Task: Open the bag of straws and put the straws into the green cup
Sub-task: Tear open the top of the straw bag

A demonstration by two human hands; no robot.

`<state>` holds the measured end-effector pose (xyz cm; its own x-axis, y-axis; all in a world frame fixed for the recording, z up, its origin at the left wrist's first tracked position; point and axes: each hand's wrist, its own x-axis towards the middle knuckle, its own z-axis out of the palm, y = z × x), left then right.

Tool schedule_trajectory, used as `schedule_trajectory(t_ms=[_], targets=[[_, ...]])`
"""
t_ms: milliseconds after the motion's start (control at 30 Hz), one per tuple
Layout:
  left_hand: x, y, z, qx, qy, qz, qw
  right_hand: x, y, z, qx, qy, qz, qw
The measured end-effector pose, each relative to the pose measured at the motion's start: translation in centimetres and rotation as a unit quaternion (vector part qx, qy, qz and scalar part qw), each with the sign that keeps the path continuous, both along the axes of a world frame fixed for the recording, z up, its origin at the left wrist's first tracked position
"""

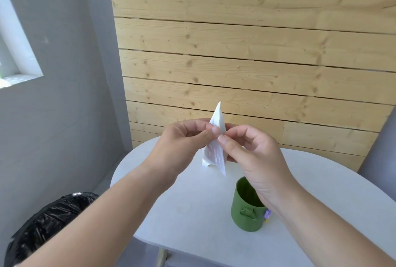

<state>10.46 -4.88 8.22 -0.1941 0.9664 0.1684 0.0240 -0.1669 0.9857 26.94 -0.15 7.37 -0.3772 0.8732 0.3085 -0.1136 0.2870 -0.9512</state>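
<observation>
Both hands hold a white bag of straws (215,155) upright in the air above the white table (192,208). My left hand (182,144) pinches the bag near its upper part between thumb and forefinger. My right hand (252,155) pinches the same spot from the other side, thumb tips almost touching. The bag's top corner points up and its lower end hangs between the hands. The green cup (246,213) stands upright on the table under my right wrist, with a raised emblem on its side. Inside it looks dark; no straws show.
A small purple object (267,214) peeks out just right of the cup. A bin lined with a black bag (49,223) stands on the floor to the left of the table. A wooden plank wall (257,52) rises right behind the table.
</observation>
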Motion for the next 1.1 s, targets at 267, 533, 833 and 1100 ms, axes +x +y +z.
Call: schedule_trajectory(t_ms=[267, 533, 833, 1100], targets=[[0.3, -0.2, -0.2, -0.010, 0.031, 0.011, 0.999, -0.5, 0.2, -0.5, -0.023, -0.016, -0.018, 0.999], [0.4, -0.3, -0.4, 0.006, 0.087, 0.034, 0.996, -0.6, -0.1, -0.2, -0.030, -0.035, -0.021, 0.999], [1.8, -0.3, -0.8, 0.007, 0.118, 0.080, 0.990, -0.7, -0.6, 0.0, -0.021, -0.040, -0.054, 0.998], [2.0, -0.4, -0.7, -0.006, 0.105, 0.094, 0.990, -0.9, -0.6, -0.4, 0.007, -0.041, -0.074, 0.996]])
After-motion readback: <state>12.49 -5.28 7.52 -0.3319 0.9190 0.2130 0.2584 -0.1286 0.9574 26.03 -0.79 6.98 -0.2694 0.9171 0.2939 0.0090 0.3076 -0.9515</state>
